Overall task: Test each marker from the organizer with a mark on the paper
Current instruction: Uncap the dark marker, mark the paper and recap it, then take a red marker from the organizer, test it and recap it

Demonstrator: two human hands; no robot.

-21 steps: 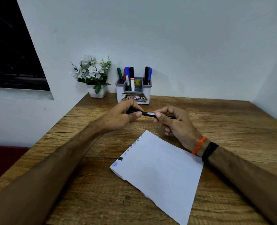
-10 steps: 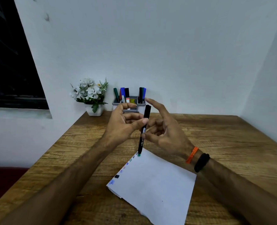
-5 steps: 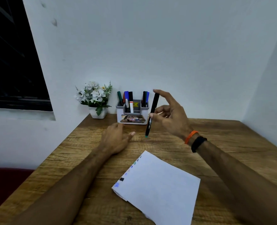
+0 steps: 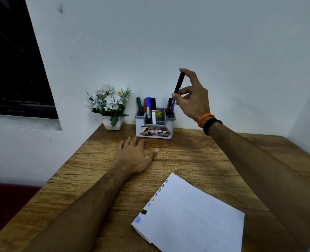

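Observation:
My right hand (image 4: 192, 99) pinches a slim black marker (image 4: 178, 85) between thumb and fingers, holding it upright with its green-tipped lower end down in the right compartment of the grey and white organizer (image 4: 154, 127). Several other markers (image 4: 149, 108) stand in the organizer's left compartments. My left hand (image 4: 134, 157) rests flat on the wooden desk (image 4: 196, 155) in front of the organizer, holding nothing. The white paper (image 4: 190, 215) lies near me, with several small coloured marks along its left edge.
A small white pot of white flowers (image 4: 109, 104) stands left of the organizer against the wall. A dark window (image 4: 14, 60) fills the upper left. The desk's left edge runs diagonally beside my left forearm.
Both hands held the marker over the paper; my left hand let go and came down flat on the desk. My right hand carried the marker back to the organizer and lowered its tip in.

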